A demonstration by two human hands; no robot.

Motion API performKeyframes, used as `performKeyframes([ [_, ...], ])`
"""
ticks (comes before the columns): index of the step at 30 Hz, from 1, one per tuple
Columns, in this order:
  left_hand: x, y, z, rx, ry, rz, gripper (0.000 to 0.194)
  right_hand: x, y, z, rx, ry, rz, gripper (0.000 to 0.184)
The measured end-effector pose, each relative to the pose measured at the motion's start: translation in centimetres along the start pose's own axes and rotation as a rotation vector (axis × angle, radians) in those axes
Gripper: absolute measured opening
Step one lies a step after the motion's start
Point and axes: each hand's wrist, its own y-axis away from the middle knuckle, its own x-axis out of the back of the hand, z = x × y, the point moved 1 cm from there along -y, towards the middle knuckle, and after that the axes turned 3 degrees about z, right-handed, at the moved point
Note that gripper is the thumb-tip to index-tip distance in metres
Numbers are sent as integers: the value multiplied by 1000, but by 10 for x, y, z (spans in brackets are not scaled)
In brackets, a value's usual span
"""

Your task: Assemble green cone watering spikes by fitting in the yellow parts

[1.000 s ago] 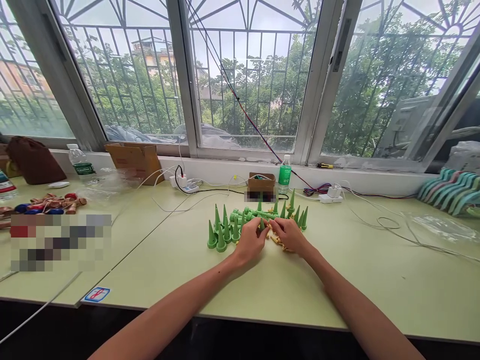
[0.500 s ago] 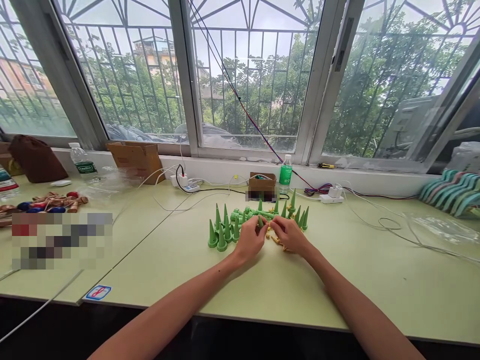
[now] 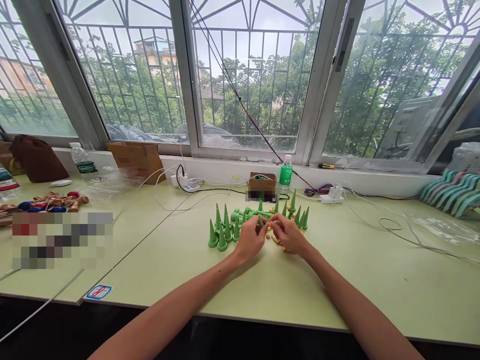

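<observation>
My left hand (image 3: 252,237) is closed around a green plastic cone-shaped spike (image 3: 261,221), its pointed end showing between the fingers. Close beside it, almost touching, my right hand (image 3: 288,233) pinches at the spike's end; whatever small piece is in its fingertips is too hidden to name. Several green spikes (image 3: 221,239) stand upright on their round bases to the left of my hands, and more green spikes (image 3: 292,204) stand behind and to the right. Other green parts (image 3: 237,215) lie on their sides between these groups. Small yellow parts (image 3: 275,240) are scattered under and beside my right hand.
The pale green table (image 3: 180,270) runs along a window wall. At its back are a small cardboard box (image 3: 263,182), a green-labelled bottle (image 3: 286,173) and power strips with cables (image 3: 331,196). Wooden toys (image 3: 48,202) lie at left; hangers (image 3: 452,192) are stacked at right.
My right hand has shifted slightly left, bringing its fingertips nearer to my left hand. The left hand and the standing spikes look the same.
</observation>
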Motion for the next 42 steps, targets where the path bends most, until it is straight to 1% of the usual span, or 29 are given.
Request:
performKeyframes([
  [5,-1,1,0,-5,13,-14,19,0,-1,4,23,77,40,21],
  [14,-2,3,-2,-9,52,-35,20,-1,-3,5,36,153,61,37],
  [17,-2,2,-1,-14,43,-23,21,0,-2,3,32,136,62,34],
  [22,-1,0,-2,-2,21,10,18,0,0,1,19,64,20,20],
  [27,-1,0,-4,-10,16,5,19,0,0,1,29,78,17,18],
  [31,-1,1,-4,-5,18,-17,21,2,-1,1,60,108,32,22],
  [36,-1,1,-5,0,41,-29,22,2,-2,4,94,143,39,32],
  [42,-2,2,-2,-3,49,-41,21,1,-3,5,87,186,31,38],
])
